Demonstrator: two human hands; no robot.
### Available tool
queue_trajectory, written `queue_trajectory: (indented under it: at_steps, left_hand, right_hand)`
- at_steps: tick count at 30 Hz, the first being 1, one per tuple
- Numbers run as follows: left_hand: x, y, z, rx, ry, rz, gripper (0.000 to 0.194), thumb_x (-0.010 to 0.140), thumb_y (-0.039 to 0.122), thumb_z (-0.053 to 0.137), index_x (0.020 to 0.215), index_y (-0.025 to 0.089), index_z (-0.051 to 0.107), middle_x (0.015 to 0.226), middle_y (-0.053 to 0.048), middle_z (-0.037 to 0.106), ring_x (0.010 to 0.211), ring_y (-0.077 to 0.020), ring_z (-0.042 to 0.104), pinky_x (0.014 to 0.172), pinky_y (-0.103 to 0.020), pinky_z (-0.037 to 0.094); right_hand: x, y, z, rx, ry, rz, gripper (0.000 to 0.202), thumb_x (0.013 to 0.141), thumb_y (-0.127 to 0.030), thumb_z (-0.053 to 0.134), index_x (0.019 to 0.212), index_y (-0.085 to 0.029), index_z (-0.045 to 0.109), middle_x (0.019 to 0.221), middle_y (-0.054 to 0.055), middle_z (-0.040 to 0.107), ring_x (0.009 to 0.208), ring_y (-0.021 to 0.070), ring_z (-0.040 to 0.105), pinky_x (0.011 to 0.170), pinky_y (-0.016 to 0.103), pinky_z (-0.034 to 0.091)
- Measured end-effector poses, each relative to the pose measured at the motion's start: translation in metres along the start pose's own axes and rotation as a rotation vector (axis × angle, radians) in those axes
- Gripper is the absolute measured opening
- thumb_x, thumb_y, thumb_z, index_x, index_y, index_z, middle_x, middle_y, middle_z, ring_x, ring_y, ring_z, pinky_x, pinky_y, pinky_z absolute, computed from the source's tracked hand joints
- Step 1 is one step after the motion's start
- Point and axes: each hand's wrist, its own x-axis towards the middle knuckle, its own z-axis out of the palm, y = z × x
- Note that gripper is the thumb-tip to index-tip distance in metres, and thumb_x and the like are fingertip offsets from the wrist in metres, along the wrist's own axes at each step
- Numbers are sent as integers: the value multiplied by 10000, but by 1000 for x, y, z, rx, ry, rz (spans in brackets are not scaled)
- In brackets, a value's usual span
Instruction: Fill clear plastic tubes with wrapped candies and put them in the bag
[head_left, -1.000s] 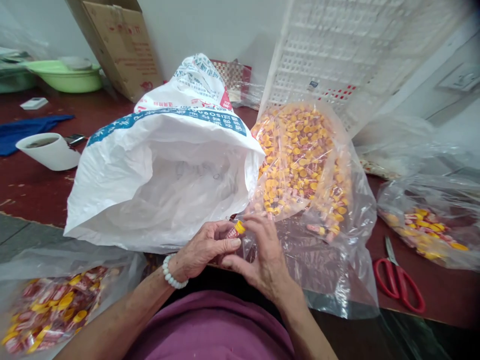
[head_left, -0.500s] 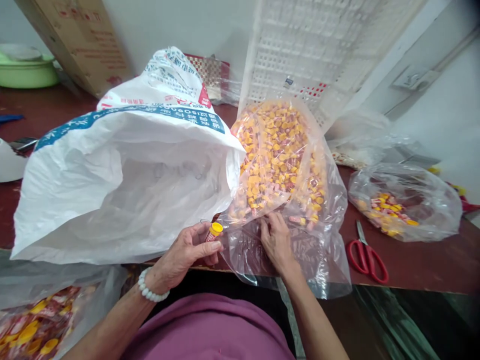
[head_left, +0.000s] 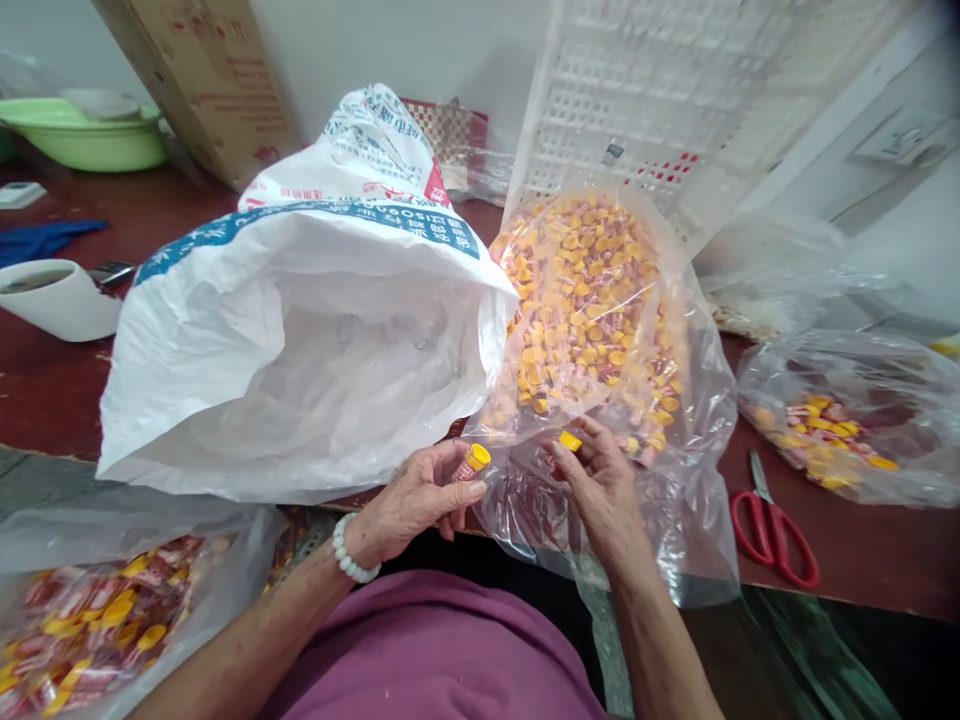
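Note:
Between the thumb and fingers of my left hand (head_left: 427, 490) is a small red-and-white tube with a yellow cap (head_left: 477, 459), cap end up. My right hand (head_left: 604, 485) pinches a second yellow-capped tube (head_left: 570, 441); its body is mostly hidden by my fingers. Both hands are at the near side of a clear plastic bag (head_left: 712, 420) filled with many such small capped tubes (head_left: 592, 300). Left of it, a large white woven sack (head_left: 195, 380) lies with its mouth gaping toward me, some thin loops visible inside.
Red-handled scissors (head_left: 772, 535) lie on the dark red table (head_left: 885, 560), near a smaller clear bag of tubes (head_left: 922, 400). Another bag of tubes (head_left: 97, 630) is at lower left. A white cup (head_left: 67, 310), green basin (head_left: 112, 140), cardboard box (head_left: 217, 90) and white perforated crate (head_left: 637, 90) stand around.
My right hand has come up from the clear bag's near edge and now has a yellow-capped tube in its fingers. My left hand still holds its tube. The view has shifted left.

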Motion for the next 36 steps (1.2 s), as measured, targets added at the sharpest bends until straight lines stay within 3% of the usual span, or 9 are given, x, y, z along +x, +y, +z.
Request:
queue_trajectory:
  at_steps: [3, 6, 8, 11, 15, 23, 28, 32, 36]
  left_hand:
    - [4, 0, 10, 69, -21, 13, 264, 812, 358, 575, 974, 162, 503, 586, 49, 458, 465, -77, 441, 402, -166, 370]
    - [5, 3, 20, 164, -35, 32, 219, 812, 311, 558, 977, 173, 516, 648, 39, 477, 466, -72, 450, 394, -167, 386]
    - [4, 5, 23, 200, -45, 52, 206, 805, 299, 555, 965, 175, 518, 680, 31, 488, 468, -73, 459, 387, -169, 394]
    - [2, 5, 21, 194, -40, 67, 247, 805, 337, 556, 983, 172, 508, 653, 30, 492, 467, -87, 473, 388, -178, 400]
    - [2, 4, 15, 186, -31, 44, 288, 802, 335, 549, 1042, 181, 506, 628, 44, 464, 445, -87, 446, 387, -187, 385]
    - [8, 6, 16, 237, 8, 249, 126, 687, 142, 560, 811, 124, 567, 811, -10, 544, 745, -136, 459, 698, -243, 410]
    - [7, 5, 12, 107, 10, 92, 155, 695, 186, 588, 840, 138, 562, 738, 9, 515, 645, -110, 435, 595, -217, 375]
    - [5, 3, 9, -124, -62, -29, 163, 702, 243, 622, 796, 140, 535, 615, 35, 433, 522, -83, 381, 492, -204, 315]
    - [5, -8, 17, -356, -57, -75, 172, 611, 117, 624, 762, 127, 544, 693, 12, 498, 650, -103, 467, 611, -210, 383]
  right_hand:
    - [-24, -24, 16, 356, 28, -7, 326, 783, -351, 636, 1062, -218, 534, 896, 22, 674, 737, 121, 610, 685, 261, 502]
    - [-32, -35, 36, 435, -32, -40, 301, 801, -318, 631, 1072, -238, 527, 974, 25, 665, 741, 113, 617, 660, 248, 515]
    - [-34, -33, 43, 402, -108, -50, 304, 831, -330, 594, 1114, -256, 514, 1035, 32, 647, 713, 111, 613, 627, 256, 516]
    - [-34, -28, 40, 240, -207, -163, 323, 859, -361, 544, 1166, -264, 521, 1215, 56, 566, 958, 164, 594, 840, 347, 489]
    - [-31, -28, 25, 116, -120, -312, 299, 880, -395, 479, 1136, -251, 532, 1367, 55, 419, 1256, 227, 392, 991, 417, 377]
    - [-31, -25, 28, -311, -243, -666, 347, 739, -317, 643, 1054, -209, 545, 1110, 54, 594, 1108, 231, 469, 987, 440, 355]
    - [-41, -21, 34, -148, -339, -490, 473, 779, -379, 595, 1197, -208, 455, 1255, 91, 488, 1183, 233, 436, 991, 430, 388]
    - [-47, -17, 41, -247, -286, -514, 928, 633, -469, 734, 1370, -162, 261, 1332, 153, 404, 1226, 290, 397, 998, 476, 384]
    - [-48, -10, 53, -367, -172, -704, 723, 710, -330, 697, 1319, -162, 345, 1133, 125, 565, 1038, 249, 528, 887, 423, 462]
